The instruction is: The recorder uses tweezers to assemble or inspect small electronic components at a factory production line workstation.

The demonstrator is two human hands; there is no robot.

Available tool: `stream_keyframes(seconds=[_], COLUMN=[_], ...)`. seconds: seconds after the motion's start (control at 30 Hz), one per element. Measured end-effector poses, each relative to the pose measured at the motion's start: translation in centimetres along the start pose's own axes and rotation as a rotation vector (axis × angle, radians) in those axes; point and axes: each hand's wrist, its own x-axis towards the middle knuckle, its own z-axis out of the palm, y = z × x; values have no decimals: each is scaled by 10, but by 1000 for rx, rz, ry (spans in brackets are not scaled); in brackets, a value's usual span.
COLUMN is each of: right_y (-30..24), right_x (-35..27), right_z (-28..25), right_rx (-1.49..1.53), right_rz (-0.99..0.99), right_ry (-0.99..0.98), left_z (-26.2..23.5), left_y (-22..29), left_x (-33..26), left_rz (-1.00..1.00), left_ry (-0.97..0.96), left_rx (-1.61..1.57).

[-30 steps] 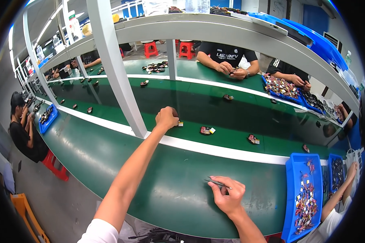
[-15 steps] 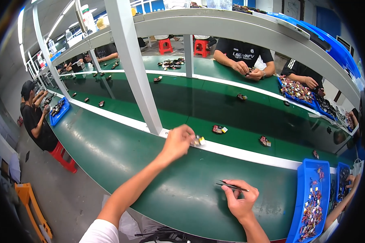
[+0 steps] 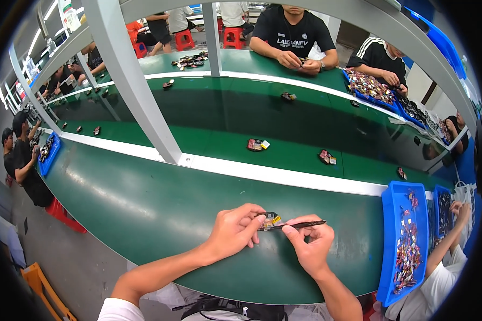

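Observation:
My left hand [image 3: 231, 229] pinches a small black-cased electronic part [image 3: 271, 217] with a yellow piece and pinkish bits inside. The part is above the green table [image 3: 160, 198], in front of my body. Slim black tweezers [image 3: 309, 223] are gripped in my right hand [image 3: 313, 247], thumb and fingers closed round them. Their tips point left and meet the near side of the part; whether they grip anything in it is too small to tell. My two hands are close together, fingertips on either side of the part.
A blue bin [image 3: 388, 241] of small coloured parts stands at right. Beyond a white rail [image 3: 305, 181], a green conveyor belt [image 3: 209, 115] carries similar parts, including two nearby [image 3: 257, 144]. A grey post [image 3: 128, 80] rises at left. Co-workers sit opposite and at both sides.
My left hand has come back from the rail with the black-cased part. My right hand has brought the tweezers up to it. The view has shifted rightward and down.

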Motion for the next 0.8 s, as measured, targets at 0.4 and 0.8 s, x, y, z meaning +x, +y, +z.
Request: stream_keyframes(seconds=[0.4,0.8], right_y=[-2,-6], right_x=[-1,-1], right_z=[2,-1], right_rx=[-81,-176], right_rz=[25,32], right_ry=[-3,-45], left_z=[3,2], left_y=[0,1], left_x=[-2,0], left_rz=[7,-60], left_ry=[19,4], left_rx=[-37,-126])
